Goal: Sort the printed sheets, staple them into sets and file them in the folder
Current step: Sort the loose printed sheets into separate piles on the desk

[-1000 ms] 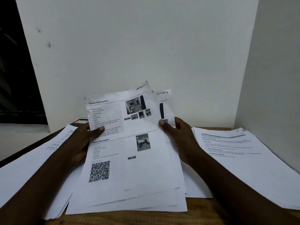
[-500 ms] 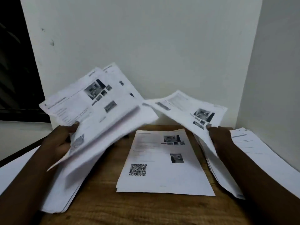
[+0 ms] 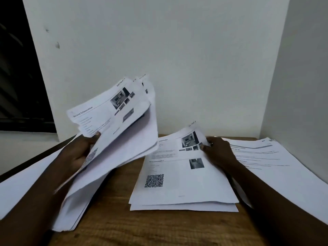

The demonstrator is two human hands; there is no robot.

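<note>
Sorting under way: bundle in left hand point(image 3: 78, 153), centre pile point(image 3: 181, 181) at right hand point(image 3: 218, 151).

A loose spread of sheets point(image 3: 23, 189) is lying at the far left. My left hand is gripping a thick bundle of printed sheets point(image 3: 113, 132), thumb on top, tilting it up toward the wall point(image 3: 177, 50). The centre pile is lying just right of it, long axis running away from me. My right hand, the nearer one, is pinching its top sheet's far right corner. Another pile point(image 3: 276, 167) is sitting beside the right wall, on the wooden tabletop point(image 3: 124, 219). I am seeing no stapler or folder.
</note>
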